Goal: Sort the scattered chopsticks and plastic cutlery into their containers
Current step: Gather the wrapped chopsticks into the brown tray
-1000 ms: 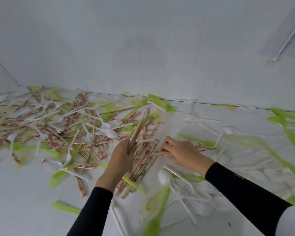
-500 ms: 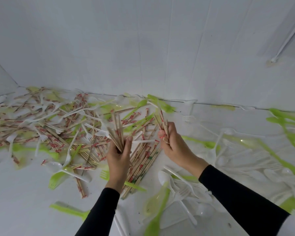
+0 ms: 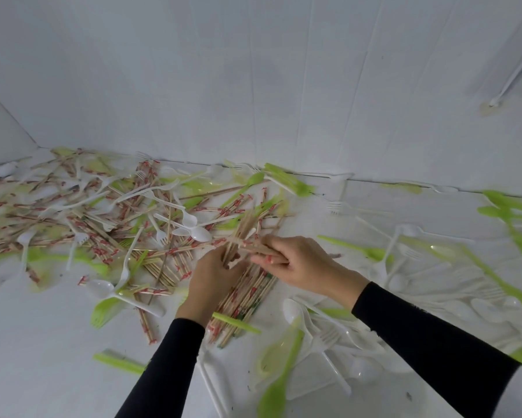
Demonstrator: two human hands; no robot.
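Above the chopstick pile (image 3: 252, 295), left hand (image 3: 213, 277) grips a bundle (image 3: 242, 229) as right hand (image 3: 302, 260) (tightly curled) holds more sticks (image 3: 250, 248) against it.

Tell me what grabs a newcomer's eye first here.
Both hands meet at centre: the left hand and right hand grip a crossed bunch of thin wooden chopsticks above the white table. Left of them sprawls a tangled heap of red-printed wooden chopsticks mixed with white plastic forks and spoons. At right lie loose white plastic spoons, with a lime-green plastic spoon near the bottom edge.
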